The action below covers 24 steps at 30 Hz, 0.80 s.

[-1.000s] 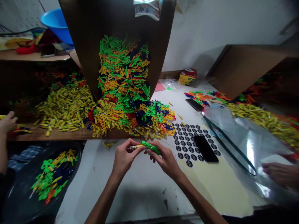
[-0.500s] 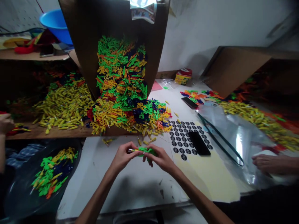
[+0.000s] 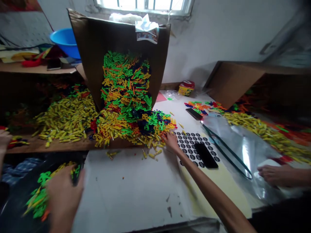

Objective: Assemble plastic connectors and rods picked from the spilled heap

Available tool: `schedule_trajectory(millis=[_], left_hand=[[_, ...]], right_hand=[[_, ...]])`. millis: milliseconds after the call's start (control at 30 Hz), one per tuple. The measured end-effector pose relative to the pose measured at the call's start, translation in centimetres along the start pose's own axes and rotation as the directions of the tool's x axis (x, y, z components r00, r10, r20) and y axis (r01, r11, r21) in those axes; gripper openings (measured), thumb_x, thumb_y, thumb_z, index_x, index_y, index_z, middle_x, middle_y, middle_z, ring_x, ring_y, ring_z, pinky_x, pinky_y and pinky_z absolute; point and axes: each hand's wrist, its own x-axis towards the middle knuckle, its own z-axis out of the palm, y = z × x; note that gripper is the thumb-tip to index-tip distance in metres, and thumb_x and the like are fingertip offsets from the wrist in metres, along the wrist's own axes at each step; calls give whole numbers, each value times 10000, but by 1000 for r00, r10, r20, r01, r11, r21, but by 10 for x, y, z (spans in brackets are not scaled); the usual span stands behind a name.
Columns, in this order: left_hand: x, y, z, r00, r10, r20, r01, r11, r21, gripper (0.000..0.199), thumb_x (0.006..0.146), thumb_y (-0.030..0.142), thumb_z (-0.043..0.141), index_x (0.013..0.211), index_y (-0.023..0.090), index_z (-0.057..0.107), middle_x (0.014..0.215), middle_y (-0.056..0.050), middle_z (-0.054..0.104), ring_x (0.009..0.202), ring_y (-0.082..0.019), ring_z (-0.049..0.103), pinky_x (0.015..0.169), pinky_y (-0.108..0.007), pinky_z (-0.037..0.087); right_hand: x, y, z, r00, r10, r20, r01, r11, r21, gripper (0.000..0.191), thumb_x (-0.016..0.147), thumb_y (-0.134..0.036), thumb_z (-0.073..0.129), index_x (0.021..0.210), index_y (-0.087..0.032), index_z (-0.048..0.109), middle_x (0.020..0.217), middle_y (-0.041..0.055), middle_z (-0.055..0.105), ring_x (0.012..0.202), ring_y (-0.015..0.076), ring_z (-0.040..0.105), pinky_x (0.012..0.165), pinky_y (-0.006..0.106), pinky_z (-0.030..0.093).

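My left hand, blurred by motion, is over the dark basin at the lower left, beside the green and yellow pieces in it. Its thumb and fingers are apart, and nothing shows between them. My right hand reaches to the right edge of the heap of small coloured plastic pieces that spills from a tall cardboard box. Its fingertips are among red and orange pieces; whether they grip one is too small to tell. A few yellow pieces lie loose on the white tabletop.
Right of my right arm are round black stickers, a black phone, a lanyard and plastic bags. Another person's hand rests at the far right, another at the left edge. More boxes of pieces stand on both sides.
My hands were together over the table, holding a green piece and a yellow one. They have parted: the left to the basin, the right forward to the heap. The view has tilted up.
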Motion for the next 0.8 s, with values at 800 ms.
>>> schedule_trajectory(millis=[800], left_hand=[[-34,192,83,889,72,453,399,366,-841,298,817,428,688,941,164,629,828,-45,685,672,-142,633,493,-206,493]], right_hand=[[-136,-95,-38,932,112,344,-347,10,938,301,666,-350,853,893,-203,723,970,42,756,887,201,704,859,355,572]])
